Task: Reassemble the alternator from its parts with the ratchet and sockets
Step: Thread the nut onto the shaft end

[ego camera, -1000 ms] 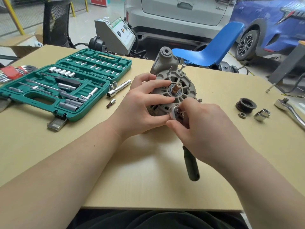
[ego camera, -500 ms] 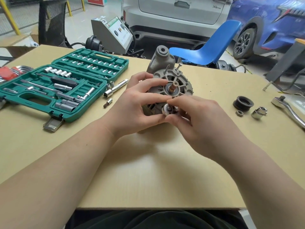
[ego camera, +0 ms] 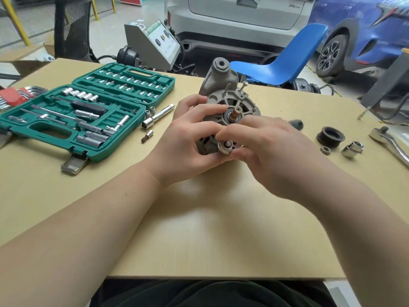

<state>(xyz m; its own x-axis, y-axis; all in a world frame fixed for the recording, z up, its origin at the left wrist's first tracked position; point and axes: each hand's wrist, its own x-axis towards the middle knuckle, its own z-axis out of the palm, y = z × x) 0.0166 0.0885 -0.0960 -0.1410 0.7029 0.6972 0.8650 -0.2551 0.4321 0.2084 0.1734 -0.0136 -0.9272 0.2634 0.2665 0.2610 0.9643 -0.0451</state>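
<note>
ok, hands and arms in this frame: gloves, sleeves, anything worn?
Nothing worn. The left hand and right hand are bare, no gloves. Both forearms are uncovered right to the frame's edge: no sleeves, watch, rings or wristbands visible. A dark garment shows only at the lap.

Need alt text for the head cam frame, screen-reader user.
Both bare hands, left hand and right hand, hold a grey cast-metal alternator upright on a tan wooden table, fingers pinching a small silver round part at its front. An open green socket-set case lies left; a black grooved pulley and chrome ratchet lie right.
</note>
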